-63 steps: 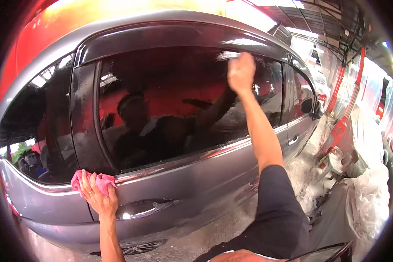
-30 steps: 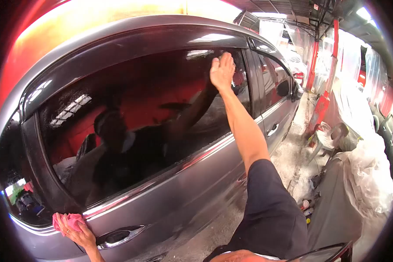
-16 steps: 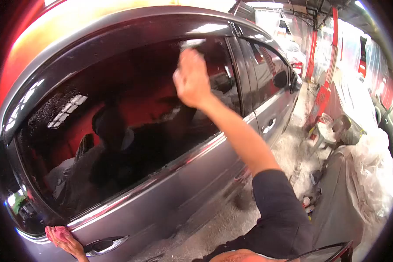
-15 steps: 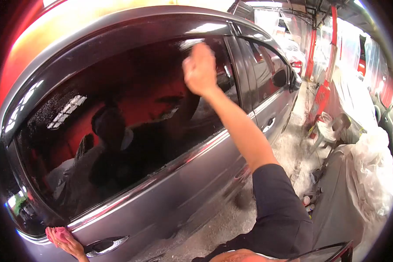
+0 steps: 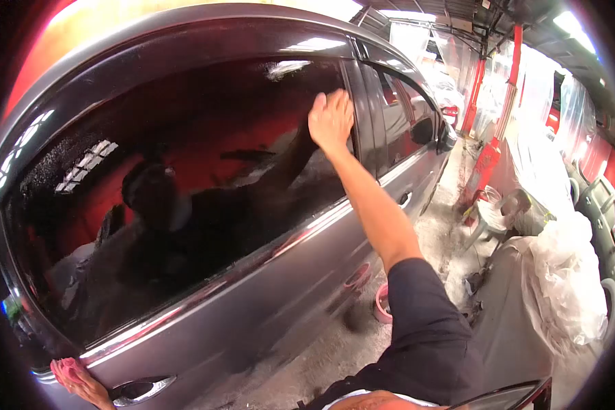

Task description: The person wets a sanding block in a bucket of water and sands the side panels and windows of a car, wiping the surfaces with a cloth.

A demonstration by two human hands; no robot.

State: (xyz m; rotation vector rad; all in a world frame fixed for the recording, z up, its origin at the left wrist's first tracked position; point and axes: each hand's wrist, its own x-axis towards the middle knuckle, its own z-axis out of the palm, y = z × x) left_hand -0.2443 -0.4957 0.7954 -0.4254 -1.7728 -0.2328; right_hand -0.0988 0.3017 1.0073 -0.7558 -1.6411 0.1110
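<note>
My right hand [image 5: 332, 119] lies palm toward the dark car window [image 5: 205, 191], near its right edge by the door pillar. The fingers are stretched out; whether anything is under the palm is hidden. At the lower left, my left hand [image 5: 89, 388] is closed on a pink cloth [image 5: 68, 370], which rests against the car body at the window's lower corner. Just right of that hand is a chrome door handle [image 5: 142, 389]. Small droplets and a hazy film show on parts of the glass, along with my reflection.
The grey car's door [image 5: 253, 307] runs along my front. A pink bucket [image 5: 383, 304] stands on the floor behind my right arm. To the right are a plastic chair [image 5: 492, 215], a red post [image 5: 482, 174] and crumpled plastic sheeting [image 5: 570, 280].
My right hand has slid down and a little right across the glass. My left hand keeps the pink cloth at the window corner. The view has shifted slightly, bringing the pink bucket into sight.
</note>
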